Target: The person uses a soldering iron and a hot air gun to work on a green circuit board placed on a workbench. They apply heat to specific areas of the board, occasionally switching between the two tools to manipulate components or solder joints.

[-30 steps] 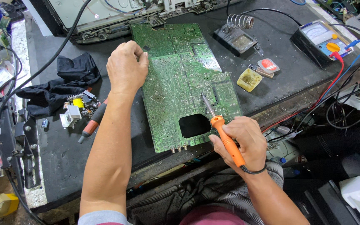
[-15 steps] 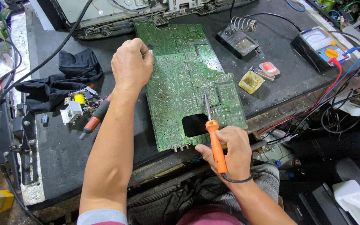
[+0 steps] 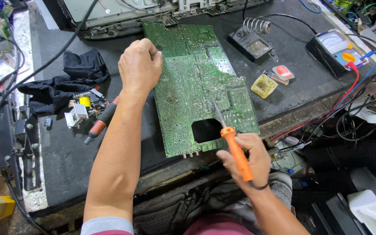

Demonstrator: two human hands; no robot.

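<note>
Far left, a black cloth (image 3: 62, 85) is lying crumpled on the dark workbench (image 3: 66, 161), with a small component board (image 3: 83, 109) carrying a yellow part sitting just near of it. A red-handled tool (image 3: 101, 124) is lying beside that board, partly hidden under the forearm.

The left hand (image 3: 139, 69) is closing loosely in a fist, fingers curling over the far-left edge of the green circuit board (image 3: 196, 82) and pressing on it. The circuit board is lying flat, solder side up, mid-bench, running from the far chassis toward the near edge, with a rectangular cutout at its near side.

The right hand (image 3: 244, 156) is gripping the orange soldering iron (image 3: 236, 150) around its handle, fingers wrapped tight, off the near edge of the bench. The metal tip is pointing far-left over the board just above the cutout; contact cannot be told.

Further right, a coil-spring iron stand (image 3: 253, 39) is sitting at the far side, a yellow flux tin (image 3: 264, 85) and a small red-lidded case (image 3: 283, 72) are lying near it, and an analogue multimeter (image 3: 334, 50) is resting at far right with red and blue leads (image 3: 349, 93) trailing off the bench.
</note>
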